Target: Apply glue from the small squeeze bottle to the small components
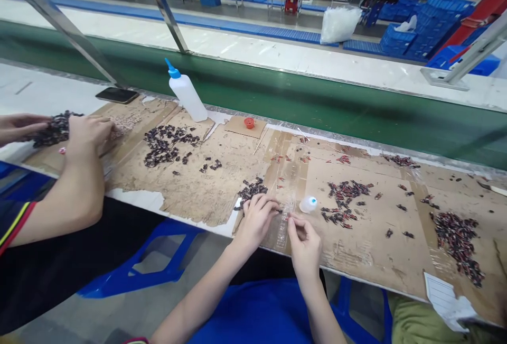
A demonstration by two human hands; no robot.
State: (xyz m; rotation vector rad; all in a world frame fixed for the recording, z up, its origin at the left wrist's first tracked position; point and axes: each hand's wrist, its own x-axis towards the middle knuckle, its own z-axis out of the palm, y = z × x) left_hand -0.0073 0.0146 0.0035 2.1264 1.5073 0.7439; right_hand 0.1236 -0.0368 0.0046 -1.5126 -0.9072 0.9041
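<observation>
My left hand (pixel 256 220) is closed in a pinch, with a small dark part (pixel 280 211) at its fingertips. Facing it across a small gap, my right hand (pixel 306 244) pinches thumb against forefinger on a tiny reddish piece (pixel 287 218) that is too small to make out well. Just beyond my left hand lies a heap of small dark parts (pixel 252 188). A small white bottle with a blue tip (pixel 308 204) stands beside my right hand. To its right, small black-and-red parts (pixel 348 192) are spread in a loose pile on the cardboard (pixel 380 254).
At the left, a co-worker's hands (pixel 89 130) work by a dark pile. A large white bottle with a blue nozzle (pixel 188 95), a phone (pixel 117 95) and a red cap (pixel 249 122) stand toward the back. Another black-and-red pile (pixel 457 243) lies right. A green belt (pixel 317 106) runs behind.
</observation>
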